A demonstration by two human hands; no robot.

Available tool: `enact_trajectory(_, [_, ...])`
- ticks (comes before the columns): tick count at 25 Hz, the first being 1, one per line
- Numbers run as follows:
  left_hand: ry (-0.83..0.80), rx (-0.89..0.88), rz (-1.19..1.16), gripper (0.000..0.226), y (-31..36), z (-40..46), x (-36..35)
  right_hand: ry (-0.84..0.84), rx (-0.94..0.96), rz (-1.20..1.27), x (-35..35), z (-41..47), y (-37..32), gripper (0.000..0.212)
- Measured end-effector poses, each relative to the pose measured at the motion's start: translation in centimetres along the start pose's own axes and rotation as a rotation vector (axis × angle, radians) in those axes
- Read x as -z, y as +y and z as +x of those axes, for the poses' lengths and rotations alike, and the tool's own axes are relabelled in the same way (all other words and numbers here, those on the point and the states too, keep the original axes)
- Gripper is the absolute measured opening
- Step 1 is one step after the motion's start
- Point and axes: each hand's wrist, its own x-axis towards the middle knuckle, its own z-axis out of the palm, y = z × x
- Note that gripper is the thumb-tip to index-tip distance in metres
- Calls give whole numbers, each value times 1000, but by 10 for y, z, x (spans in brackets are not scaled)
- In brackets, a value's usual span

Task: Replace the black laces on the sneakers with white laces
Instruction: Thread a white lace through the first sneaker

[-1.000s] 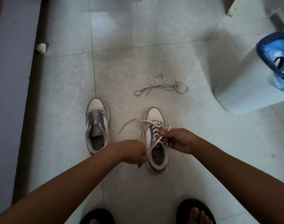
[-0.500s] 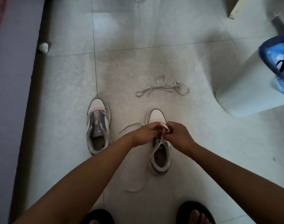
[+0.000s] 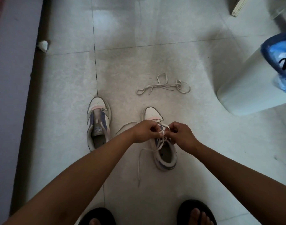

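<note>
two sandalled feet (image 3: 196, 213) stand at the near edge. just past them lies the right shoe (image 3: 166, 153), half threaded with a white lace (image 3: 139, 161) whose free tail trails toward the feet. over its eyelets the left hand (image 3: 144, 131) and right hand (image 3: 181, 135) meet, each with curled fingers pinching the lace where it crosses the tongue. risk, as i judge it: the tip could skip an eyelet or go in twisted, since the knuckles hide the holes; a hard pull could also drag the light shoe. left of it the left shoe (image 3: 98, 122) sits unlaced. farther off, a spare lace (image 3: 165, 86) lies tangled and could knot when lifted. no black laces show.
</note>
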Motion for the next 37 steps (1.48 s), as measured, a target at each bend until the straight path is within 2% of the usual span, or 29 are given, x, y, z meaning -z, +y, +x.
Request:
enact_trajectory(2, [56,-38,379,11,-6,-2,8,-16,-33,21,6,-1,3,19])
enact_trajectory(4, [197,37,512,15,-11,-5,14,-37,-77,38,11,-3,9,27])
enact_trajectory(5, [266,118,398,19,-13,-5,16,-49,-91,50,13,-5,12,29])
enact_trajectory(7, [396,274,-70,22,-12,-2,11,-63,-109,79,14,-7,15,31])
enact_trajectory(8, [434,322,-182,19,-10,-1,7,-67,-116,87,14,-7,15,30])
enact_trajectory(9, [460,319,-65,15,-12,0,5,-73,-123,89,15,-7,15,30])
enact_trajectory(11, [408,219,448,9,-24,-1,7,-99,-135,81,19,-7,14,25])
enact_trajectory(13, [340,123,883,15,-38,-3,13,-130,-141,65,23,-8,15,22])
enact_trajectory(15, [302,92,1058,17,-50,-3,11,-147,-156,78,25,-10,17,20])
enact_trajectory(16, [328,133,921,17,-48,-5,11,-156,-164,97,25,-12,18,19])
enact_trajectory(17, [389,182,669,17,-45,-5,13,-168,-169,113,26,-12,18,18])
enact_trajectory(18, [431,261,315,19,-40,-4,13,-181,-172,122,27,-13,19,17])
enact_trajectory(19, [450,322,134,20,-39,-4,15,-193,-176,126,28,-12,19,16])
enact_trajectory(20, [450,343,142,18,-38,-4,19,-201,-181,129,30,-12,19,16])
enact_trajectory(22, [334,272,648,12,-47,-8,23,-216,-203,136,32,-13,22,17])
enact_trajectory(24, [256,219,980,14,-54,-15,24,-243,-226,141,35,-15,27,18])
enact_trajectory(26, [250,173,1134,18,-60,-17,22,-278,-235,140,38,-17,31,19])
enact_trajectory(29, [212,130,1218,23,-58,-15,24,-293,-256,132,42,-18,32,19])
enact_trajectory(30, [228,142,1170,21,-56,-14,26,-284,-259,131,42,-17,31,18])
enact_trajectory(32, [357,159,931,14,-48,-14,29,-236,-250,235,41,-14,23,15])
enact_trajectory(35, [569,66,266,10,-19,-10,34,-228,-283,675,31,-4,3,19])
enact_trajectory(36, [588,2,114,14,-6,-7,37,-228,-297,729,23,-1,-5,19])
enact_trajectory(37, [581,-59,6,17,8,-5,40,-220,-291,669,16,1,-12,19])
